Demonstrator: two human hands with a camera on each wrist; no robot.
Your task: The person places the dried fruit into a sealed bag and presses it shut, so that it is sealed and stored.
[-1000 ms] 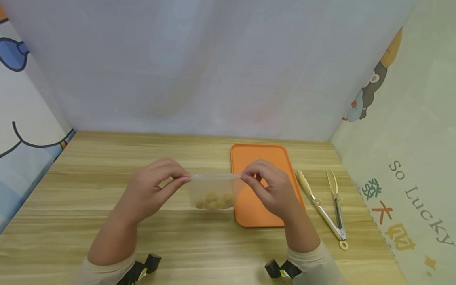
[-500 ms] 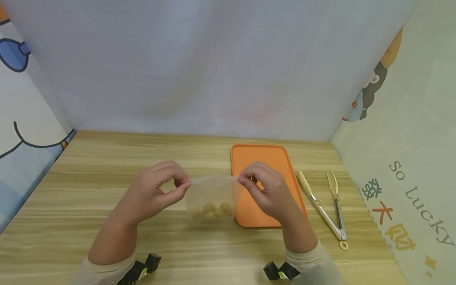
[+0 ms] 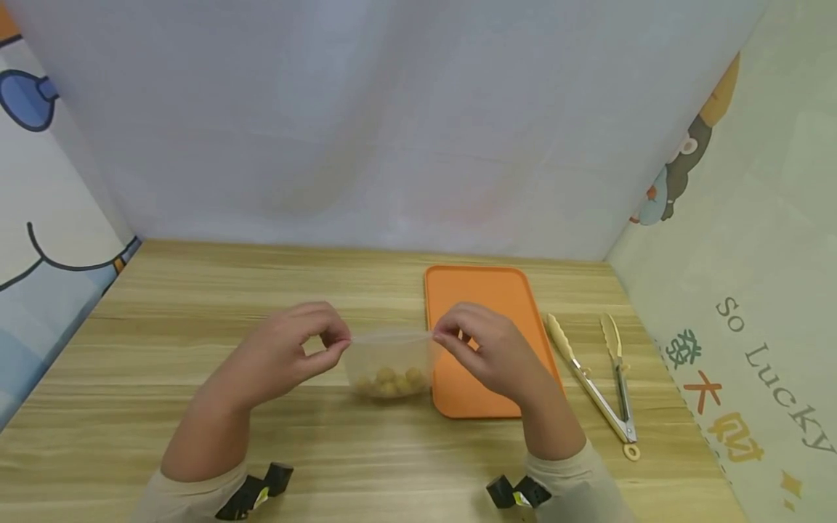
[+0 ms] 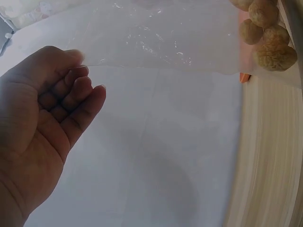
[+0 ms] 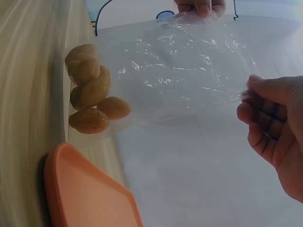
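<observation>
A clear plastic bag (image 3: 386,354) hangs above the table between my hands, its top edge stretched almost level. Several round, wrinkled yellow-brown pieces (image 5: 90,87) lie at its bottom; they look like walnuts or dried fruit, and I cannot tell which. With thumb and fingertips, my left hand (image 3: 284,356) pinches the bag's upper left corner. My right hand (image 3: 493,352) pinches the upper right corner the same way. The left wrist view shows the bag's film (image 4: 156,38) running out from the thumb. Whether the mouth is sealed cannot be seen.
An orange tray (image 3: 480,287) lies on the wooden table (image 3: 275,276), partly behind my right hand. Right of it, tongs (image 3: 601,396) with cream tips lie spread. A pale cloth wall (image 3: 392,145) stands behind the table, and printed panels (image 3: 739,218) flank it.
Both hands have come down slightly with the bag. The right hand has shifted a little left, towards the other. The bag's contents have dropped a little lower in view.
</observation>
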